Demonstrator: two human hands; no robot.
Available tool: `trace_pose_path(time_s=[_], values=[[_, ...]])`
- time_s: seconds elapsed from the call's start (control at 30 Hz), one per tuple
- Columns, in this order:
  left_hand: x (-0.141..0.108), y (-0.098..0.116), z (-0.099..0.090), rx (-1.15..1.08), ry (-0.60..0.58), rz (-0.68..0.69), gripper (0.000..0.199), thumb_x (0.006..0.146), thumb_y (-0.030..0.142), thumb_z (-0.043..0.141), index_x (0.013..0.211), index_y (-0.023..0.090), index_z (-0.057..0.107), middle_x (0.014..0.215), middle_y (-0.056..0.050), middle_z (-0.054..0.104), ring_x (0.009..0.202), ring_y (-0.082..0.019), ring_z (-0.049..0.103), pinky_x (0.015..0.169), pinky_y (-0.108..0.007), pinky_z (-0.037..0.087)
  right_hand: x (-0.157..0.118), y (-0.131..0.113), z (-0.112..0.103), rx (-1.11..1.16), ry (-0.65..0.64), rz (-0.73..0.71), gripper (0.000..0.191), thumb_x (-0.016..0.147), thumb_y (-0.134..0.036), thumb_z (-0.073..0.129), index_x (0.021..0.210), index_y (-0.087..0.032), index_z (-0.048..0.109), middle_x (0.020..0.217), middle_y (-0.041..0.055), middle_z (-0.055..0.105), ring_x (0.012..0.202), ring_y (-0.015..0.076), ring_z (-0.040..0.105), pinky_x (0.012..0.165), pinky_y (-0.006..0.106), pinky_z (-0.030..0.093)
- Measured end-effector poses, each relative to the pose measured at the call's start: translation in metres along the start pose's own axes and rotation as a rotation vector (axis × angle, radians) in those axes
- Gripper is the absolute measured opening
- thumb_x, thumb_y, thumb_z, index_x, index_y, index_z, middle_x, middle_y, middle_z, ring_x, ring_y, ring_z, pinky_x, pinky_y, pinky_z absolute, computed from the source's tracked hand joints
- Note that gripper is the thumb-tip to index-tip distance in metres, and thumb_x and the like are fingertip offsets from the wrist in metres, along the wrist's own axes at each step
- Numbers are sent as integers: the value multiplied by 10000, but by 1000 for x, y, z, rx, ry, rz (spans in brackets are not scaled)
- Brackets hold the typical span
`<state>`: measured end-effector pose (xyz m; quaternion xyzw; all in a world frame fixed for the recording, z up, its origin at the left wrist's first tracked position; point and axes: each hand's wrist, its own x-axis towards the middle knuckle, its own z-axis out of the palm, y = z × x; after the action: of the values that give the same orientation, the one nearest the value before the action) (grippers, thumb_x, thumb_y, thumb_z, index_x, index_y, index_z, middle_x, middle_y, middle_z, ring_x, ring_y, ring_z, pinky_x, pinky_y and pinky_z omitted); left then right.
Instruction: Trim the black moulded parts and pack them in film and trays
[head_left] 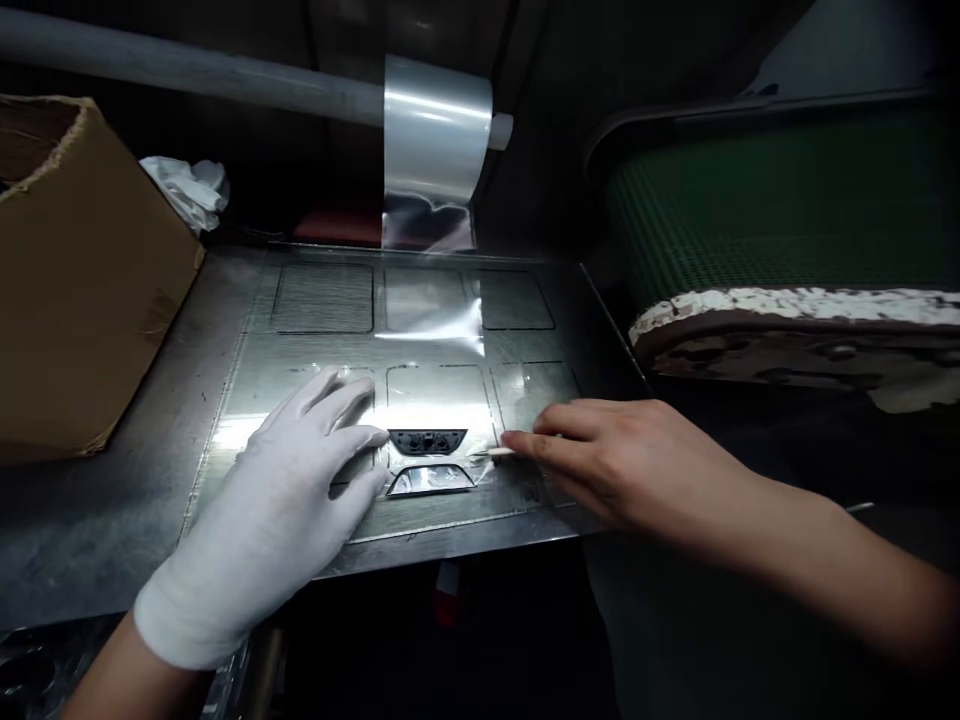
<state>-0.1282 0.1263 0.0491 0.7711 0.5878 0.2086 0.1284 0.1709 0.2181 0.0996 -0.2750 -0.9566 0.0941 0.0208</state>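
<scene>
Head view looks down on a brushed metal plate (247, 390) set on a steel surface (90, 520), its face scored into rectangular panels in two rows. Clear film (431, 330) runs down from a glossy roll (435, 130) on a grey bar at the back and lies across the middle panels, catching a hard glare. Under its near end sit two small dark parts: a black trapezoid part (427, 441) with moulded holes, and a shinier framed piece (431, 481) just in front of it, both at the plate's front edge. The left hand (292, 480), in a white cloth glove, lies flat and open with fingers spread, pressing the film beside the parts, likely to keep the sheet taut and smooth. The bare right hand (607, 455) pinches a thin pale stick (499, 452) between thumb and fingertips, its tip at the film's right edge next to the parts; whether it is a blade or a scraper I cannot tell. To the left stands a worn cardboard box (75, 270) with a crumpled white cloth (187, 190) behind it; to the right, a green ribbed belt (787, 200) with a flaking white rim
</scene>
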Motion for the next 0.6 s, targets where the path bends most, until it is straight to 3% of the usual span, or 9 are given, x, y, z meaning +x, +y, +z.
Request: trace_pose_path(time_s=[0.1,0.23,0.33,0.43,0.53,0.6], values=[[-2,2,-3,-36,25,20,124,927,345,648,957,256,728,1422,-59,622,1411,-376,460,1137,-561,451,-37,21,-4,-155,-92,18,311,1019,-258,537,1271,-281,718,943,45,704,729,177,642,561,293,400],[-6,14,-6,-43,101,112,179,915,269,661,1084,256,719,1222,-75,697,1246,-336,580,1029,-505,508,-64,39,15,-145,32,178,363,1045,-246,496,1367,-274,660,1098,65,701,872,196,679,693,307,510],[-4,30,-5,38,-25,214,242,949,201,604,1157,263,710,1099,-66,718,1094,-286,634,941,-467,536,-61,44,43,-117,193,261,435,1027,-176,479,1448,-196,590,1213,118,669,1006,245,660,828,369,555],[2,44,1,213,-167,253,300,975,135,522,1204,233,689,1062,-81,716,1023,-275,639,880,-457,545,-48,41,68,-86,349,289,444,987,-120,487,1413,-127,616,1234,161,653,1067,297,610,913,445,554],[7,50,8,357,-174,254,346,936,49,477,1171,190,689,1015,-105,707,978,-292,635,835,-474,540,-41,36,83,-48,466,315,420,960,-97,504,1350,-97,658,1207,171,658,1065,307,587,952,471,538],[8,51,12,335,-99,256,308,898,16,489,1035,186,706,928,-89,703,893,-286,626,793,-478,531,-40,36,87,-26,515,319,400,952,-92,513,1316,-106,678,1198,159,667,1056,300,587,953,465,536]])
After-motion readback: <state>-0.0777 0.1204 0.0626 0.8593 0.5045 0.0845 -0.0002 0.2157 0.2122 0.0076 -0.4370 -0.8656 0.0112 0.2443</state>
